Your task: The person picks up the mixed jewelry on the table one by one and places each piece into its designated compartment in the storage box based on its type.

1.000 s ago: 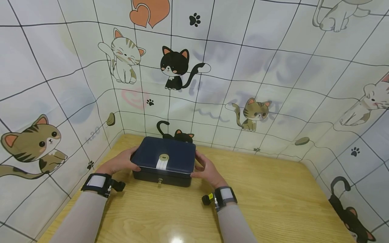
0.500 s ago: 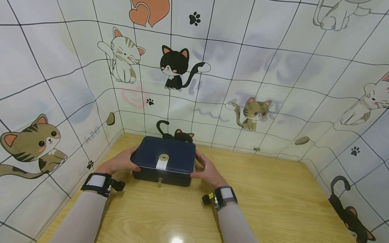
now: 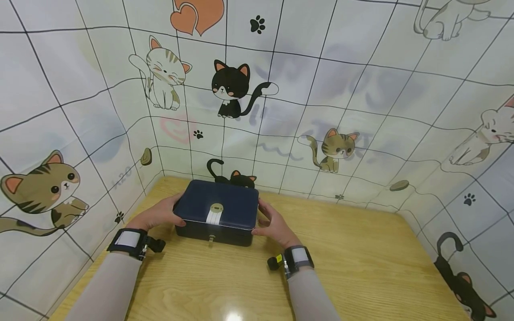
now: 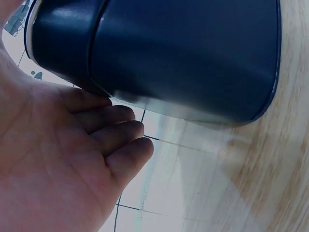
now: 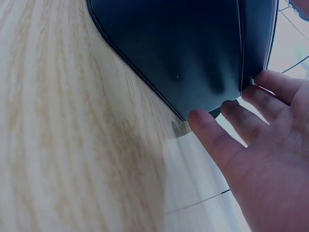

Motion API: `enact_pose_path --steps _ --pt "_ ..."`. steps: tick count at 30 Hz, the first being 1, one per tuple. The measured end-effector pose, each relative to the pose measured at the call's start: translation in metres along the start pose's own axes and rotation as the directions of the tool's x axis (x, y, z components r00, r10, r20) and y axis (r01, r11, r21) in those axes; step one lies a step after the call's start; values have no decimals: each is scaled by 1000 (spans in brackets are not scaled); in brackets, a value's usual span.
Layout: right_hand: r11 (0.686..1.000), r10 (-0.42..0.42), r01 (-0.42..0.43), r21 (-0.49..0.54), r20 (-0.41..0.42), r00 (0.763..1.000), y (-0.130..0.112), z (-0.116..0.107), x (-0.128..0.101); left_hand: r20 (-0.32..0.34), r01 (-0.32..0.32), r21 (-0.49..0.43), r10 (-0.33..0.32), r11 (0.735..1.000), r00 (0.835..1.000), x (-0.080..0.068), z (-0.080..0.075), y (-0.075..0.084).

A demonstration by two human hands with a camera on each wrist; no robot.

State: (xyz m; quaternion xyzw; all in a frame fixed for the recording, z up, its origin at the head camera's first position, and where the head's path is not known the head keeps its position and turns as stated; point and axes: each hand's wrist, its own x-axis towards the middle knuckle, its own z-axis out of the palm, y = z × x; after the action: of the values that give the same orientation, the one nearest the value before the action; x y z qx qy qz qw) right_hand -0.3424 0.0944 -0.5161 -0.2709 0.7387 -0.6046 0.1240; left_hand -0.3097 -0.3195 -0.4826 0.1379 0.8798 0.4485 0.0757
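A dark blue lidded box with a smooth, leather-like surface sits on the wooden table near the back wall, its lid down. On the lid are a round gold emblem and white stripes; a small metal latch shows on the front. My left hand grips the box's left end, thumb at the front corner. In the left wrist view its fingertips reach the rear edge of the box. At the opposite end my right hand grips it likewise, fingertips spread along the rear edge in the right wrist view.
The wooden table extends to the right and toward me. A white gridded covering with printed cats stands as walls behind and at both sides. Each wrist wears a dark strap, such as the right wrist strap, with a small camera.
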Motion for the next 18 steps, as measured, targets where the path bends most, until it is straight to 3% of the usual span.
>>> enact_pose_path --steps 7,11,13,16,18 --pt "999 44 -45 -29 -22 999 -2 -7 -4 7 41 46 -42 998 999 2 1 8" --pt "999 25 -26 -37 -26 999 -4 -24 -7 -25 68 177 -64 982 998 5 1 18" --pt "999 23 -24 -23 -40 999 -4 -34 -12 -54 91 278 -79 956 995 3 3 31" --pt "998 63 -61 21 -90 994 0 -49 -21 -110 142 440 -103 887 989 -2 9 58" --pt "995 82 -75 60 -118 990 4 -58 -28 -129 157 497 -106 853 986 -8 14 78"
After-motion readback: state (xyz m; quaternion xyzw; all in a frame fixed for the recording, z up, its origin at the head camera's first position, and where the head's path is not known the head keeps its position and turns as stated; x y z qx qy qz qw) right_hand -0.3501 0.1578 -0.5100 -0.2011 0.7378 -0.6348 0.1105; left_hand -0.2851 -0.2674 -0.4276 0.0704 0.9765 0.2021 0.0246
